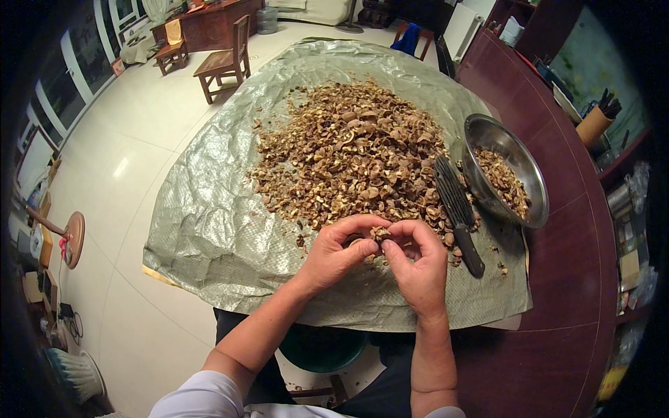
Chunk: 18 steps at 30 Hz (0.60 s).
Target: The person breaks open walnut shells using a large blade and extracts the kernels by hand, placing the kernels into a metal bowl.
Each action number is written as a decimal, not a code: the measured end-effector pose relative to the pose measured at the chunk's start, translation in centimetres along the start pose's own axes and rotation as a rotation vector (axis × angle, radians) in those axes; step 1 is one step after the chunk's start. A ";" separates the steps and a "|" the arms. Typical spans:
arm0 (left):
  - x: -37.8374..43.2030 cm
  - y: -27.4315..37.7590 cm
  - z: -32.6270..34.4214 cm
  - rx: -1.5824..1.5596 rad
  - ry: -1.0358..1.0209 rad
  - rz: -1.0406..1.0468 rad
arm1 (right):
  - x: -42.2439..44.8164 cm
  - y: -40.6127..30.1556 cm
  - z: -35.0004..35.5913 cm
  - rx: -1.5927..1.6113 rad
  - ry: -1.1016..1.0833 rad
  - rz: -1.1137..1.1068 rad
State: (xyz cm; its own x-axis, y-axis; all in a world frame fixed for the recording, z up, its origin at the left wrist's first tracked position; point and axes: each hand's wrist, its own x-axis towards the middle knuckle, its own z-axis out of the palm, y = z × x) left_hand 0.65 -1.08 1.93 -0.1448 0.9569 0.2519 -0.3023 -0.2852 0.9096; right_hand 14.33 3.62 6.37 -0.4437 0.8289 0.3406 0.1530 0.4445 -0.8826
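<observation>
Between the fingertips of both hands is a piece of walnut (380,233), held just in front of a broad heap of cracked walnuts and shells (360,151). My left hand (342,248) pinches it from the left, with what looks like a shell partly hidden under the fingers. My right hand (418,253) grips it from the right. The heap lies on a crumpled woven plastic sheet (209,219). A dark cleaver-like knife (454,193) rests at the heap's right side, its black handle towards me. Beyond it a steel bowl (538,204), tilted, holds walnut pieces (499,175).
A dark red wooden surface (564,271) runs along the right. Below the sheet's near edge, a green basin (324,350) sits between the legs. Wooden chairs (225,62) stand at the back left, and a round-based stand (75,239) is at the far left.
</observation>
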 end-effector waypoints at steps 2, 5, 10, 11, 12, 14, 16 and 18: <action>0.0 0.2 0.2 0.018 0.014 -0.013 | 0.0 0.3 0.0 0.003 -0.009 0.018; 0.0 0.3 0.4 0.048 0.021 -0.043 | -0.1 0.3 0.0 -0.006 -0.001 0.027; 0.0 0.1 0.7 0.011 0.041 -0.070 | -0.1 0.6 0.3 0.057 0.023 0.096; 0.0 0.1 0.7 -0.025 0.038 -0.087 | -0.1 0.8 0.3 0.106 0.033 0.127; 0.0 0.2 0.8 -0.061 0.037 -0.104 | 0.0 0.7 0.3 0.208 0.021 0.165; 0.0 0.3 0.7 -0.067 0.015 -0.100 | 0.1 0.6 0.3 0.412 -0.004 0.239; 0.1 0.1 0.7 -0.013 -0.029 -0.057 | 0.1 0.7 -0.1 0.455 -0.042 0.270; 0.2 -0.1 0.6 -0.071 -0.005 -0.101 | 0.1 0.8 -0.2 0.454 -0.069 0.288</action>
State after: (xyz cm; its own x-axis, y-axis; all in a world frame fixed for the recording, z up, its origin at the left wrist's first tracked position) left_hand 1.19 -0.82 2.07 -0.1052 0.9812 0.1616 -0.3810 -0.1899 0.9049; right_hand 14.56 4.11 5.78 -0.4990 0.8648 0.0558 -0.1131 -0.0011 -0.9936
